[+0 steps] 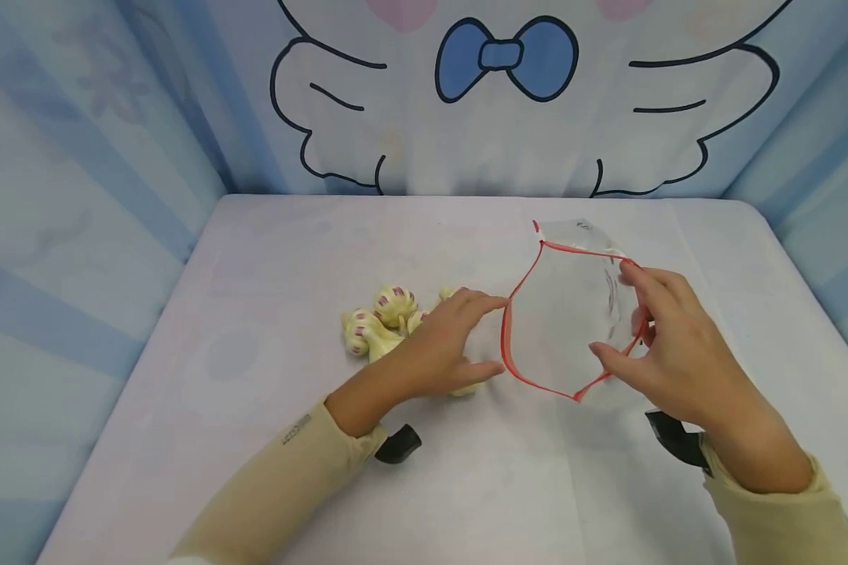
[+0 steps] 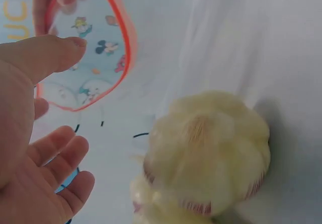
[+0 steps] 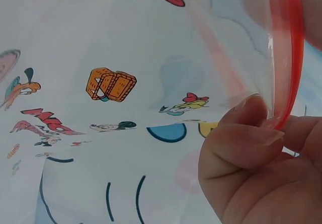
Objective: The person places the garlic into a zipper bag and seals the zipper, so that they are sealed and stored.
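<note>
A clear printed plastic bag (image 1: 565,314) with a red rim stands with its mouth spread wide. My right hand (image 1: 685,353) grips the rim on its right side, fingers bent around the red edge (image 3: 293,58) in the right wrist view. At the bag's left side my left hand (image 1: 438,345) has its fingers relaxed and apart, the fingertips at or close to the rim; whether they touch is unclear. Several garlic bulbs (image 1: 367,333) lie beside and partly behind the left hand. One large bulb (image 2: 209,148) fills the middle of the left wrist view.
A pale cloth-covered table (image 1: 254,314) lies under everything. Its back edge meets a curtain (image 1: 410,141) with a blue bow drawing, and more blue and white curtain hangs at both sides. Dark pieces (image 1: 399,445) show at both wrists.
</note>
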Available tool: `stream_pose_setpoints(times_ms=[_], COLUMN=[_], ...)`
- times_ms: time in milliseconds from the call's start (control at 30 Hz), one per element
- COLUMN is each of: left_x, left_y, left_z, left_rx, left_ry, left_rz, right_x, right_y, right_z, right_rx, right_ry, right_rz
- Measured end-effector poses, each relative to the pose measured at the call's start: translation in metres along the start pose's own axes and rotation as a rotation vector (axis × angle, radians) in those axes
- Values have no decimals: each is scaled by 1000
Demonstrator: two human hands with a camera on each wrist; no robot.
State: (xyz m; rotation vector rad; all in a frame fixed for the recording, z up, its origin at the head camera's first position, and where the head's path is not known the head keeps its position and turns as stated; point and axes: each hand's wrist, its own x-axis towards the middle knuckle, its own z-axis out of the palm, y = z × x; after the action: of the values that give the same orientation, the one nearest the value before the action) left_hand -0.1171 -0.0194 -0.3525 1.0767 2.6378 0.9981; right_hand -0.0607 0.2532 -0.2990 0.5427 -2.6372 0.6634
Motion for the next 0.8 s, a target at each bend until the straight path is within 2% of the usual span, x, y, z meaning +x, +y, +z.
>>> stream_pose_setpoints(times_ms=[167,300,467,700,800], left_x=[-21,-33,-42,-45,-44], left_y=[-3,-8,-14,-20,-20], left_z=[-12,-16,-12,4,10], left_rx=[-110,-129,-123,-66,-43], left_ry=[-13,-12,-5,-10,-21], left_rz=[-133,-172,-170,-72,-79], right_x=[1,2,2,3,3], right_y=[2,4,5,7,7], right_z=[4,7,9,13,15], right_rx=[27,57,83,110,113], right_ry=[18,29,26,16,12], right_rz=[-11,-28,-28,-3,3])
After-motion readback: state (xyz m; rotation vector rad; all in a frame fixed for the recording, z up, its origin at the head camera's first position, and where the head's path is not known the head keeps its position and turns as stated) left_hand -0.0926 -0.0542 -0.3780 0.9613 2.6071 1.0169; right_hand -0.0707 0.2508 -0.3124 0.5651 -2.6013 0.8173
